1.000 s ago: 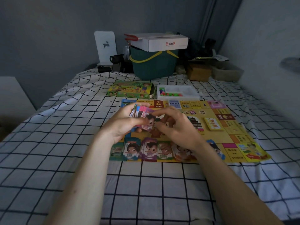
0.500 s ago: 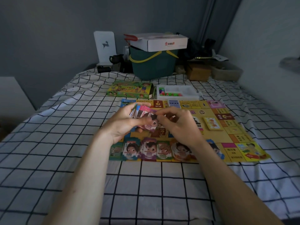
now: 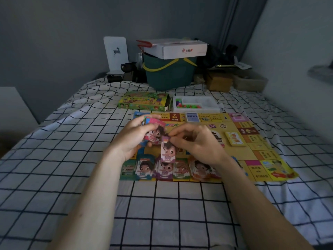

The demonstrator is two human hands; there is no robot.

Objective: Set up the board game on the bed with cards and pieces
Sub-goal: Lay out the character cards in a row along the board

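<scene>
Now sorting play money: one purple note comes off the stack, bound, it seems, for its own pile.

Right hand (image 3: 196,143) pinches the top edge of a purple 500 note (image 3: 168,150) between thumb and forefinger, other fingers loosely curled, so the note hangs face-up over the purple pile (image 3: 164,169) in the row of sorted notes (image 3: 173,170) on the near edge of the game board (image 3: 252,150). Left hand (image 3: 134,139) grips the remaining stack of notes (image 3: 153,130), thumb across the top, held close so the next note is within easy reach. Both forearms reach in from below, wrists raised above the board. Farther off on the checked bedsheet (image 3: 72,159) lie the game box (image 3: 144,101) and the tray of pieces (image 3: 196,103), apparently not yet dealt out.
</scene>
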